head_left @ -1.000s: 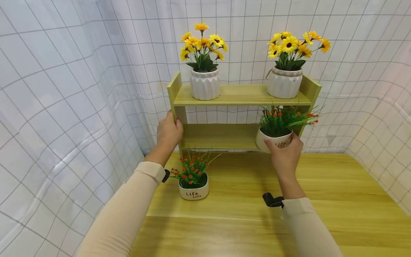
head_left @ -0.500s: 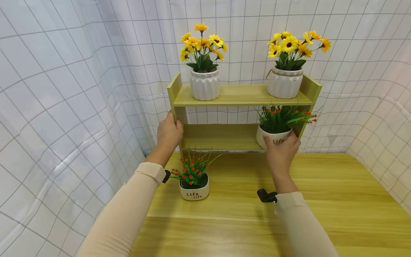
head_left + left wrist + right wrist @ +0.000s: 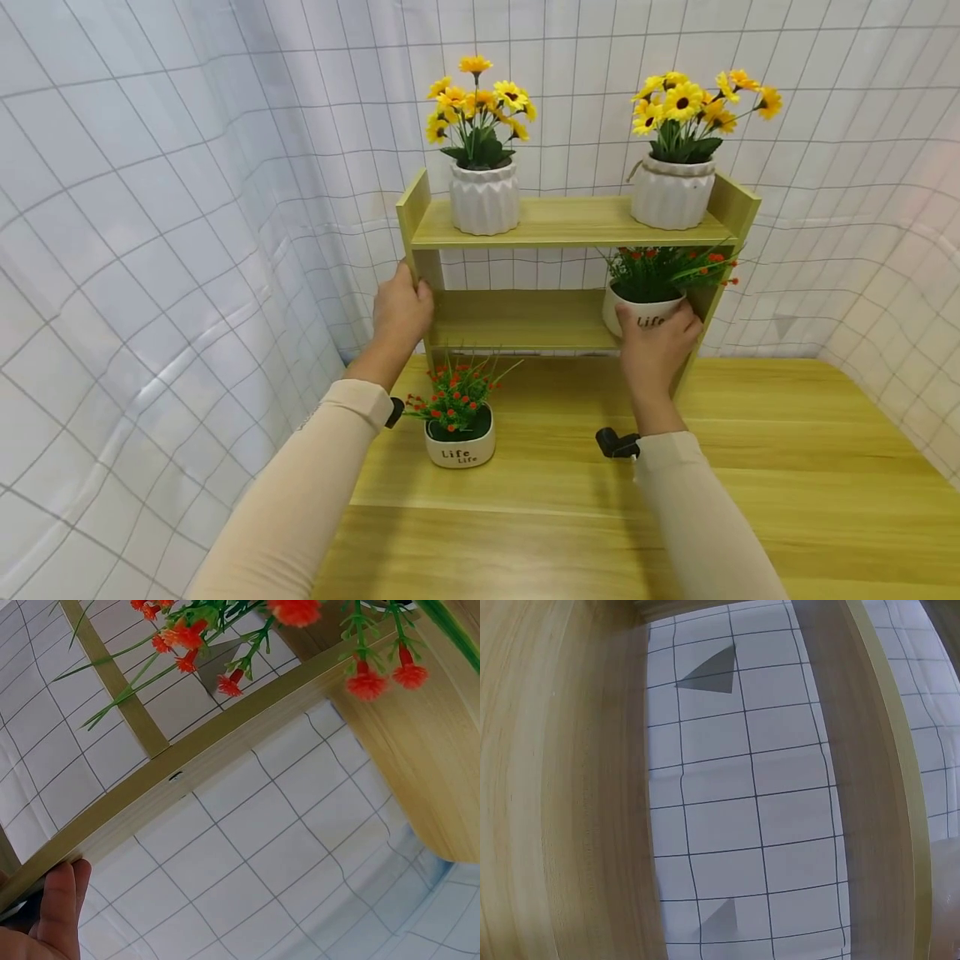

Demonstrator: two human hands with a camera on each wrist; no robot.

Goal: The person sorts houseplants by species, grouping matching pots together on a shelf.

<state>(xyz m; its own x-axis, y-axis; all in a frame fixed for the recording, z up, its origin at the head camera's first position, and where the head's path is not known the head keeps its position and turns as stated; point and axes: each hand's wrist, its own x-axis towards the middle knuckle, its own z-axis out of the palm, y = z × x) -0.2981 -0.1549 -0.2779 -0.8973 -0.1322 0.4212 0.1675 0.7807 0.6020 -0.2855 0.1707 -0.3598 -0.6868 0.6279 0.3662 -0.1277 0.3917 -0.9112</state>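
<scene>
My left hand (image 3: 401, 312) grips the left side panel of a light wooden two-tier shelf (image 3: 517, 321); its fingertips show against the panel (image 3: 172, 757) in the left wrist view. My right hand (image 3: 656, 354) holds a white "Life" flower pot (image 3: 618, 312) with red flowers and green grass at the right end of the lower tier. Whether the pot's base touches the board is hidden by the hand. A matching flower pot (image 3: 461, 452) stands on the table before the shelf's left side. The right wrist view catches only a blurred bit of hand (image 3: 946, 892) at its edge.
Two white ribbed pots with yellow flowers stand on the top tier, one left (image 3: 485, 200) and one right (image 3: 672, 196). The shelf stands on a wooden table (image 3: 795, 475). White grid-patterned cloth (image 3: 150, 250) hangs behind and at both sides.
My right hand has moved the held flower pot slightly back, farther in over the lower tier. My left hand keeps its grip on the side panel. The head view has shifted a little.
</scene>
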